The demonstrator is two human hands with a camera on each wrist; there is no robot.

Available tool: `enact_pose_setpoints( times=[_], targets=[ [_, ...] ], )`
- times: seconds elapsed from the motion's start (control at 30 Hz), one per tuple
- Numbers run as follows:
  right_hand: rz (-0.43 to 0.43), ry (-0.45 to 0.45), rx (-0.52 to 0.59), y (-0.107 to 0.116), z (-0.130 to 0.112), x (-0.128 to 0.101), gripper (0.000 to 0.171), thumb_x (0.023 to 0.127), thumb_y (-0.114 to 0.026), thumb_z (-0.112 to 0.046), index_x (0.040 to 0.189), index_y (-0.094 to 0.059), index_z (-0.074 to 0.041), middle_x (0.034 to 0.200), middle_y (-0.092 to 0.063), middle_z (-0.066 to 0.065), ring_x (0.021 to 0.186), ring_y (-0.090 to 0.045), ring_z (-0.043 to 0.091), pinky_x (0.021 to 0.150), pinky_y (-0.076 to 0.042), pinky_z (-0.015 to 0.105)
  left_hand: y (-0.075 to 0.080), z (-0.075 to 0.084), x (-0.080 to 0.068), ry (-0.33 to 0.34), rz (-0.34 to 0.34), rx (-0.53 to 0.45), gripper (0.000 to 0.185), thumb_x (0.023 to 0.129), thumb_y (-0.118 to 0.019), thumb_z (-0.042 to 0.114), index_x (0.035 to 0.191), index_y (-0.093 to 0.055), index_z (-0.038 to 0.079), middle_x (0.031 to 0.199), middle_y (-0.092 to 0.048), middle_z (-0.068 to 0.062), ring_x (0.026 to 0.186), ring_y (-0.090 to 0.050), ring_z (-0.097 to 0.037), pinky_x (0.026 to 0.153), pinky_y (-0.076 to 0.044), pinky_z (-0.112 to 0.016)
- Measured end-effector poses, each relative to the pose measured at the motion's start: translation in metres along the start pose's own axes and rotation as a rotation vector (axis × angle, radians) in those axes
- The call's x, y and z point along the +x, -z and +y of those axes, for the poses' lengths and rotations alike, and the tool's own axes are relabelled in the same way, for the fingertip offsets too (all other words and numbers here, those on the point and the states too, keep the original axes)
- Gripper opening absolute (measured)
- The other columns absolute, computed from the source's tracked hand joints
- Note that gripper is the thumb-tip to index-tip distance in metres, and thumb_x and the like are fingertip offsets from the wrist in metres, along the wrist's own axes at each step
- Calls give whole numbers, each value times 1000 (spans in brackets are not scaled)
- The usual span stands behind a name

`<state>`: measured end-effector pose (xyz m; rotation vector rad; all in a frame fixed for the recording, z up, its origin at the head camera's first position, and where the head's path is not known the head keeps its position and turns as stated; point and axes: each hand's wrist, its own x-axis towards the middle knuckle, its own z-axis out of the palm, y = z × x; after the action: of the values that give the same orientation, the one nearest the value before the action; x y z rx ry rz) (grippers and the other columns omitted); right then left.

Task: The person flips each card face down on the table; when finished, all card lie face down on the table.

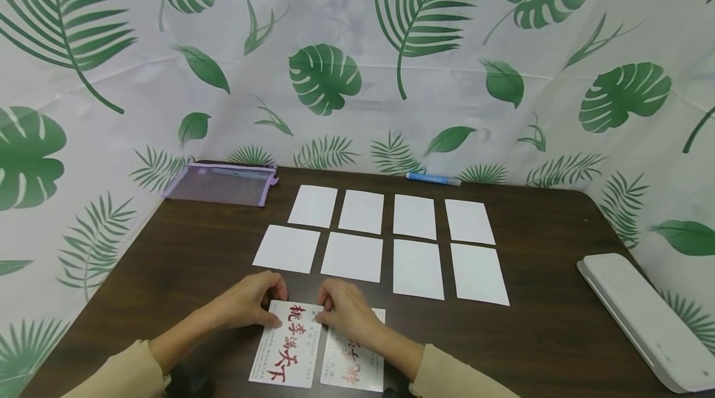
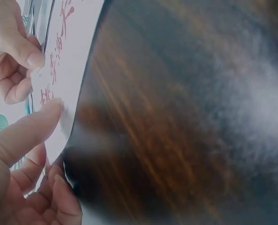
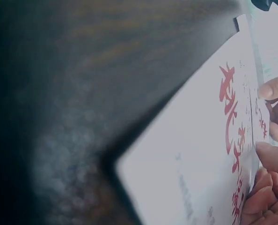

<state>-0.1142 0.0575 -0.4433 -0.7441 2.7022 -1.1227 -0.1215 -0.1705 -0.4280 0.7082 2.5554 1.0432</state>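
Eight blank white cards (image 1: 385,241) already laid in two rows at the table (image 1: 547,336) centre. At 6 o'clock, two cards with red calligraphy side by side: the left card (image 1: 286,343) pinched at its top edge by the left hand (image 1: 251,302) and the right hand (image 1: 345,308), grip fingers pressed together on it. Right card (image 1: 353,361) lying flat, seemingly untouched. Pouch (image 1: 223,184) at 11 o'clock, pen (image 1: 432,179) at 12, white device (image 1: 648,317) at 3.

Eight cards (image 1: 385,243) in two rows behind two printed cards (image 1: 318,348), pen (image 1: 432,179) behind
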Motion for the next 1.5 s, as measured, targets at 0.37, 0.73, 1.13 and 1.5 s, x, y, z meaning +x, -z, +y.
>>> enact_pose_setpoints(
  times=[0.37, 0.73, 1.13, 1.5],
  targets=[
    [45, -98, 397, 22, 6, 3, 7, 87, -63, -5, 88, -56, -3, 74, -57, 2, 61, -53, 7, 55, -47, 17, 8, 9, 9, 10, 102, -190, 23, 77, -76, 11, 94, -61, 5, 75, -55, -1, 65, -47, -7, 54, -39, -19],
    [106, -280, 888, 38, 27, 8, 12, 91, -59, -5, 98, -51, 1, 78, -55, 0, 67, -54, 9, 60, -49, 17, 10, 27, 33, 54, 82, -588, 38, 90, -63, 18, 119, -56, -6, 91, -65, -10, 79, -64, -14, 68, -56, -31],
    [176, -318, 905, 51, 32, 12, 10, 90, -59, -4, 98, -54, -1, 79, -57, 1, 68, -55, 10, 60, -50, 19, 12, 46, 46, 97, 172, -583, 28, 90, -62, 14, 106, -60, -9, 88, -69, -12, 73, -63, -12, 64, -56, -29],
    [486, -69, 450, 49, 12, 8, 20, 82, -69, -1, 101, -62, 0, 82, -57, 5, 70, -51, 9, 59, -43, 15, 8, 54, 57, 169, 427, -500, 17, 88, -63, 6, 100, -64, -6, 79, -66, -11, 66, -62, -12, 62, -57, -34]
  ],
)
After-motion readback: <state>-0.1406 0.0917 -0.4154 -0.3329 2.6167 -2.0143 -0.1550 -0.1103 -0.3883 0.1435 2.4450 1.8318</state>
